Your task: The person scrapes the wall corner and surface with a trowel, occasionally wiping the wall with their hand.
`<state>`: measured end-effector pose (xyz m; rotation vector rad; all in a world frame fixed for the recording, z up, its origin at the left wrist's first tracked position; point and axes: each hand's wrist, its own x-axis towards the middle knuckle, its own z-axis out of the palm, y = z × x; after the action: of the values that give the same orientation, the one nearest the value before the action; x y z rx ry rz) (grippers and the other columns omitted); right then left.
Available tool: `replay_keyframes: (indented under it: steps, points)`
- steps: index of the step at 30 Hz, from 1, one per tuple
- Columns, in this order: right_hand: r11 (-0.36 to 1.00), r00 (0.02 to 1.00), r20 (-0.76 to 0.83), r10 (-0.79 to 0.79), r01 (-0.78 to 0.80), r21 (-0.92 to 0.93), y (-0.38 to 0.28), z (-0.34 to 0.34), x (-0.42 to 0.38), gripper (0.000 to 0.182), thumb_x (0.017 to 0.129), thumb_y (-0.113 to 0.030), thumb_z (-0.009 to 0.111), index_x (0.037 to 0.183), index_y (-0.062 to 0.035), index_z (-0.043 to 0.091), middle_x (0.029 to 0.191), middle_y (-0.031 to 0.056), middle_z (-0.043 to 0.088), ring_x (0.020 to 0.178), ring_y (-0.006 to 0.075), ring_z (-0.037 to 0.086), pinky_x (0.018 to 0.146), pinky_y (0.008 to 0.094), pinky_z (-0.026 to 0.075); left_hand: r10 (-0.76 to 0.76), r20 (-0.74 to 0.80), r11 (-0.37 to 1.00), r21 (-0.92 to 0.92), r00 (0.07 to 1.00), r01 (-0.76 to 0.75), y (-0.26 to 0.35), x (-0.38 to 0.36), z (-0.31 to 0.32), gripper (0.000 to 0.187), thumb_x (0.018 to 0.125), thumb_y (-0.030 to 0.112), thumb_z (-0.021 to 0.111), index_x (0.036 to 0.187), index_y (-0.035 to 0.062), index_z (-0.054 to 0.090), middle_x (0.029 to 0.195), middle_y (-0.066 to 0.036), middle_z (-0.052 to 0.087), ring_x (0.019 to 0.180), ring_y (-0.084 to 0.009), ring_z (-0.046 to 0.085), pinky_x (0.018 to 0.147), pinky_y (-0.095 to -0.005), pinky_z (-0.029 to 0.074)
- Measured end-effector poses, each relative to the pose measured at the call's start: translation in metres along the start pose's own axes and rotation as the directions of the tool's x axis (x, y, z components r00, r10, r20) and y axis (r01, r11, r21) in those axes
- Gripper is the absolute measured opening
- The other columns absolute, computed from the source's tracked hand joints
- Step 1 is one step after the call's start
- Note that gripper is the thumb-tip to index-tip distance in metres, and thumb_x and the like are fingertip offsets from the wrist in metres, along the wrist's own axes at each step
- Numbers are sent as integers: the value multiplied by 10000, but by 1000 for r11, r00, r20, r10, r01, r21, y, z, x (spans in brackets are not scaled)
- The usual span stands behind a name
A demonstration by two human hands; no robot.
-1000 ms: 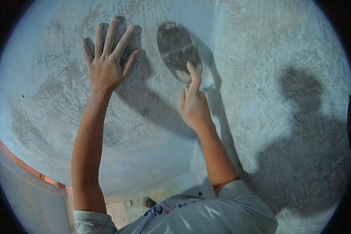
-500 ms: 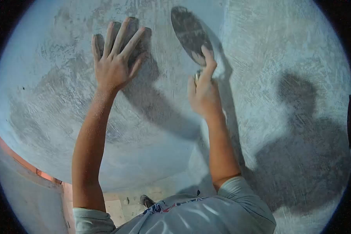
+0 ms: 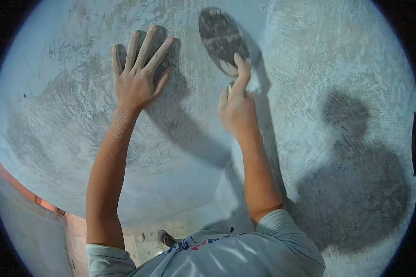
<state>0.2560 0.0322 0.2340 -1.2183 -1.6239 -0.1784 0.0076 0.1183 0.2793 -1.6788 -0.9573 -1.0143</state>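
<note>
My right hand is wrapped round the handle of a trowel with a dark, rounded blade. One finger stretches along the lower part of the blade, and the palm hides most of the handle. The blade lies close over the grey plastered wall, its tip pointing up and to the left. To the left of it, my left hand is spread with its fingers apart against the same wall, holding nothing. Pale dust covers the fingers of both hands.
A second wall face meets the first at a corner just right of my right arm. Shadows of my head and body fall on it. Low on the left runs a reddish edge; a shoe shows on the pale floor below.
My right hand and the trowel have shifted slightly left in the view. The left hand appears a little lower and further right, still spread; the whole view has shifted slightly too.
</note>
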Motion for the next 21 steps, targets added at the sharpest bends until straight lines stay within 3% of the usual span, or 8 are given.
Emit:
replay_keyframes:
  steps: [1, 4, 6, 9, 13, 16, 19, 21]
  points:
    - [998, 997, -46, -66, 65, -27, -2, -1, 15, 770, 1068, -65, 501, 1695, -178, 68, 638, 222, 635, 615, 464, 689, 558, 524, 514, -6, 6, 1000, 0, 1000, 6, 1, 0, 0, 682, 989, 622, 642, 1624, 526, 413, 1765, 83, 322, 1635, -247, 278, 1337, -618, 89]
    - [999, 999, 46, 7, -5, -34, -8, -8, 8, 770, 1068, -67, 501, 1695, -163, 65, 659, 227, 655, 599, 453, 688, 551, 513, 518, 6, 22, 999, -37, 1000, -5, -3, -5, -1, 702, 985, 604, 656, 1632, 525, 397, 1771, 86, 306, 1640, -248, 262, 1341, -608, 84]
    - [995, 994, 95, 61, -68, 74, 3, -2, -29, 770, 1068, -67, 507, 1695, -149, 67, 684, 235, 675, 591, 441, 690, 547, 508, 520, 6, 59, 999, -36, 998, -4, -2, -10, -4, 724, 975, 571, 684, 1635, 523, 391, 1775, 83, 298, 1641, -257, 259, 1343, -605, 92]
    - [997, 998, 67, -13, 7, 83, 17, 12, -56, 782, 1062, -59, 512, 1694, -130, 57, 743, 272, 710, 613, 432, 709, 559, 510, 537, 12, 76, 999, -49, 997, -8, -3, -14, -6, 743, 961, 565, 702, 1634, 523, 391, 1777, 82, 292, 1641, -261, 259, 1343, -611, 96]
    - [998, 1000, 15, -19, 18, 60, -4, -1, 1, 792, 1049, -50, 519, 1686, -166, 63, 779, 312, 710, 708, 523, 711, 628, 564, 556, -4, 79, 999, -34, 997, 7, 0, -14, -6, 736, 959, 556, 703, 1628, 527, 399, 1773, 82, 300, 1639, -260, 262, 1341, -623, 95]
    - [995, 994, -42, -99, 99, -7, -6, -2, 21, 789, 1045, -49, 523, 1675, -180, 65, 867, 347, 727, 757, 548, 709, 687, 602, 562, 13, 81, 999, -43, 997, -10, -2, -18, -4, 745, 969, 524, 708, 1648, 477, 405, 1788, 38, 275, 1650, -288, 234, 1338, -609, 87]
    - [994, 999, 30, -23, 19, 104, 4, 0, -25, 792, 1049, -56, 522, 1680, -187, 62, 960, 361, 737, 763, 525, 726, 679, 581, 575, 5, 102, 999, -36, 995, -1, 0, -21, -7, 727, 977, 525, 696, 1645, 477, 412, 1787, 40, 278, 1647, -295, 243, 1334, -623, 100]
    - [996, 998, 30, -55, 53, 77, 18, 14, -54, 794, 1056, -63, 515, 1689, -192, 53, 1013, 360, 740, 753, 484, 743, 657, 549, 580, -2, 111, 999, -46, 994, 7, 0, -23, -8, 722, 981, 530, 689, 1645, 479, 410, 1787, 43, 280, 1648, -299, 241, 1334, -626, 96]
